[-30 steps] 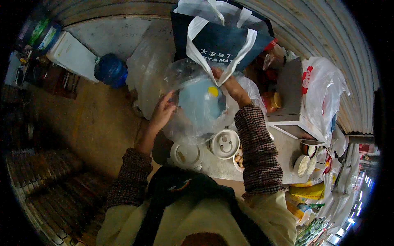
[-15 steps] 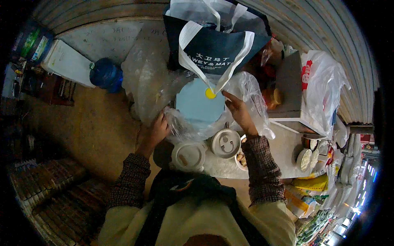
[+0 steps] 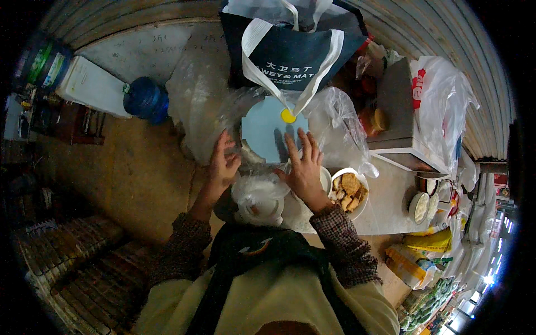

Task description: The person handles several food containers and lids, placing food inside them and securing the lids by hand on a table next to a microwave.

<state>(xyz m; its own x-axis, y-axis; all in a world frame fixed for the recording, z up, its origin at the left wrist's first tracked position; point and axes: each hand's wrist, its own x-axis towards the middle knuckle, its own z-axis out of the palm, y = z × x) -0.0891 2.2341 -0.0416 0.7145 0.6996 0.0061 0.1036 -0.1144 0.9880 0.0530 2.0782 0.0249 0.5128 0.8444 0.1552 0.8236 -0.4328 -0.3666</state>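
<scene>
Corrugated wall (image 3: 474, 84) curves past the tabletop (image 3: 385, 209). I see the bag (image 3: 290, 61) behind the blue disc (image 3: 258, 125), which lies ahead of the nearer right hand (image 3: 304, 174), grip spread over its edge; left hand (image 3: 221, 164), loosely parted, sits leftward.

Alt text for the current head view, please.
Right hand over the edge of a roundish, pale blue object amid clear plastic, left hand beside it. A dark tote bag stands behind, a bowl of brown food pieces nearer.
</scene>
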